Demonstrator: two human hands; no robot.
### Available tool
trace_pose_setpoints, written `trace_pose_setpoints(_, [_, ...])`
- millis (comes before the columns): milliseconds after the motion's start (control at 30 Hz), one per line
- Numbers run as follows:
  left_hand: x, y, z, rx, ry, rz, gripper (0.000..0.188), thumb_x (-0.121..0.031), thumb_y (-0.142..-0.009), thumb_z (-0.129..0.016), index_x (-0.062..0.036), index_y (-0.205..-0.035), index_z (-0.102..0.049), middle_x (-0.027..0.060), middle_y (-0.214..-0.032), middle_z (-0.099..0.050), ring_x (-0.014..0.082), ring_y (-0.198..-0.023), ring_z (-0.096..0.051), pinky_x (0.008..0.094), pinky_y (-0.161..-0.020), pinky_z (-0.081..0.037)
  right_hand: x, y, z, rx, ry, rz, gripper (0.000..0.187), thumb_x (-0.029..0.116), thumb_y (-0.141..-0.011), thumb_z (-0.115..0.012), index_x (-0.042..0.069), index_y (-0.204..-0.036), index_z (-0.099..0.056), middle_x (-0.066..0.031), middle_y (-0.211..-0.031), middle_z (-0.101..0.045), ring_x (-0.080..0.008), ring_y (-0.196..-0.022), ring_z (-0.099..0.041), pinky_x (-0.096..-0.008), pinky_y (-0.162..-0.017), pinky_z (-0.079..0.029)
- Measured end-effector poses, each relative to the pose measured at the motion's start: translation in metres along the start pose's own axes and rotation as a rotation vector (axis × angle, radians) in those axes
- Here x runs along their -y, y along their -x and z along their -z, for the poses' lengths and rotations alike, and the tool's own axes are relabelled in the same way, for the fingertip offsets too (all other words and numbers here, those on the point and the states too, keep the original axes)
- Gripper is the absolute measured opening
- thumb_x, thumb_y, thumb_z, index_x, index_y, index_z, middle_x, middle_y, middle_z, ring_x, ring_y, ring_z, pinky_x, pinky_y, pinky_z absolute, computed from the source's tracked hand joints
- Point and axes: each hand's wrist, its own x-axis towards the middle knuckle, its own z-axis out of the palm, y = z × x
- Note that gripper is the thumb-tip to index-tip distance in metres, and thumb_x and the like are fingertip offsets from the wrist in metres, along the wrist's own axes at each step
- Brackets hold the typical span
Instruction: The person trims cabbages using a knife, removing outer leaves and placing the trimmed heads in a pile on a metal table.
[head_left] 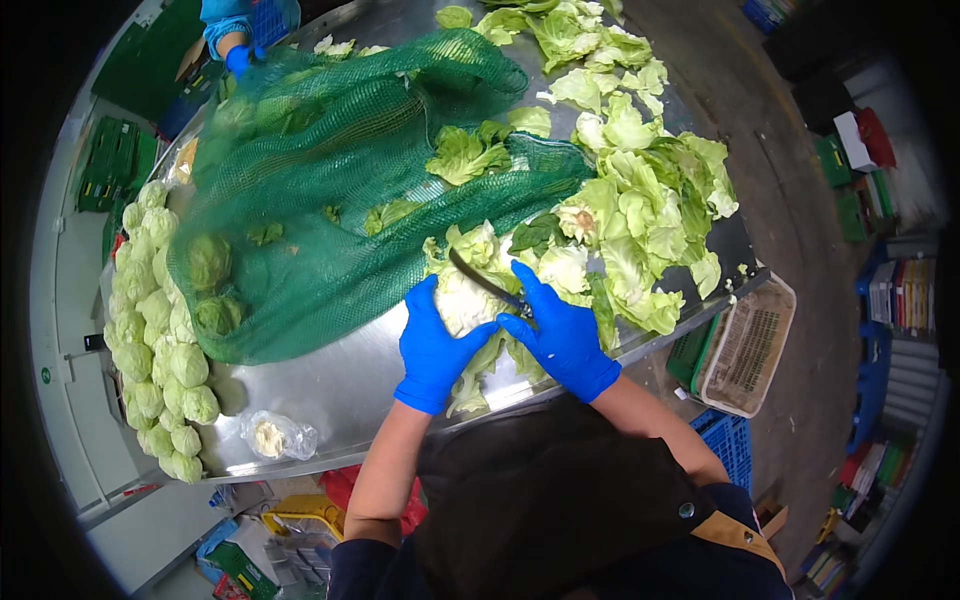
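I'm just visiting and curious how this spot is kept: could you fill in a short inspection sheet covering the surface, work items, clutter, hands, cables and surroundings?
Surface: metal table, partly covered by a green mesh bag.
Job's things: pale cabbage between the hands; curved knife over it; stacked cabbage heads along the left.
Clutter: loose leaves heaped on the right; crumpled clear plastic near the front edge.
Hands: blue-gloved left hand holds the cabbage; blue-gloved right hand holds the knife.
Cables: nothing seen.
Surroundings: co-worker's gloved hand at far left; beige crate low at right.
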Motion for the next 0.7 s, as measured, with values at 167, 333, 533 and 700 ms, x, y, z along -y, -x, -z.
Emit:
trace_pose_setpoints(167, [-0.004,-0.018,0.001,0.116,-0.097,-0.030,0.106,-0.044,-0.056,-0.087,0.0010,-0.136,-0.033,0.0216,-0.125,-0.046,0.0383,-0.113,-0.052,0.0455,-0.090,-0.047,0.001,0.007,0.000,0.113,0.178,0.012,0.070,0.042,-0.090,-0.058,0.012,-0.147,-0.031,-0.0110,-0.078,-0.061,-0.0276,-0.061,-0.061,-0.0395,-0.052,-0.047])
trace_pose_setpoints(333, [0.004,-0.025,0.001,0.147,-0.071,0.025,0.110,-0.045,-0.054,-0.088,0.0017,-0.136,-0.032,0.0221,-0.128,-0.045,0.0373,-0.118,-0.051,0.0434,-0.093,-0.047,-0.003,0.004,-0.013,0.121,0.262,0.073,0.065,0.041,-0.092,-0.054,0.012,-0.146,-0.033,-0.0099,-0.071,-0.061,-0.0254,-0.057,-0.061,-0.0375,-0.048,-0.046])
trace_pose_setpoints(533, [0.002,-0.023,-0.006,0.133,-0.049,0.020,0.111,-0.042,-0.054,-0.088,0.0012,-0.138,-0.029,0.0210,-0.122,-0.048,0.0379,-0.111,-0.053,0.0450,-0.088,-0.048,-0.024,-0.020,-0.026,-0.040,0.317,0.178,0.048,0.039,-0.090,-0.056,0.010,-0.128,-0.053,-0.0078,-0.059,-0.058,-0.0231,-0.050,-0.060,-0.0370,-0.043,-0.043])
trace_pose_setpoints(700, [-0.001,-0.018,-0.011,0.076,-0.047,0.055,0.110,-0.038,-0.054,-0.089,0.0017,-0.138,-0.030,0.0226,-0.125,-0.047,0.0380,-0.113,-0.053,0.0425,-0.092,-0.047,-0.017,-0.028,-0.016,0.073,0.199,0.058,0.045,0.043,-0.092,-0.053,0.007,-0.117,-0.061,-0.0137,-0.064,-0.063,-0.0293,-0.058,-0.063,-0.0412,-0.052,-0.047])
